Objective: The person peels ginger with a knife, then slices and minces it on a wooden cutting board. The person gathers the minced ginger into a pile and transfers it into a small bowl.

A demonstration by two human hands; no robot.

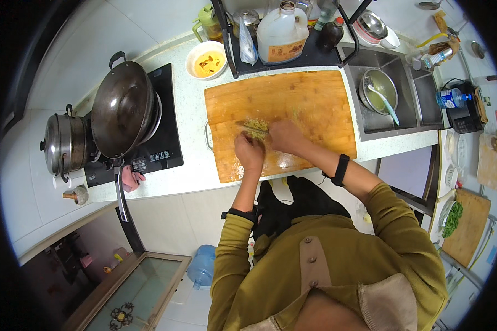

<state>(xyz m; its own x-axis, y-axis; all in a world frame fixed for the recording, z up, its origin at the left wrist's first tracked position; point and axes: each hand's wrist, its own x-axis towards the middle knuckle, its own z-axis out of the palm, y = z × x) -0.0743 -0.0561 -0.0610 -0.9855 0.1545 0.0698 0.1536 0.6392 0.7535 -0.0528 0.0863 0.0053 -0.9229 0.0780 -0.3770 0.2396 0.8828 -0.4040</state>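
My right hand (287, 135) grips a knife by its handle, which the fingers hide. The narrow knife blade (252, 127) reaches left from the fist, over a small pile of pale yellow-green minced food (256, 124). Close to the near side of the pile is my left hand (249, 149), fingers curled down next to the blade. Whether anything is under those fingertips cannot be seen. Beneath both hands lies a large wooden cutting board (314, 97), with wet patches along its near edge and a few bits scattered on it.
A wok (122, 109) and a lidded steel pot (66, 142) stand on the cooktop (161, 136) at left. Behind the board are a white bowl (190, 68) of yellow liquid and a black rack (244, 69) of bottles. The sink (358, 120) at right holds a steel bowl (366, 85).
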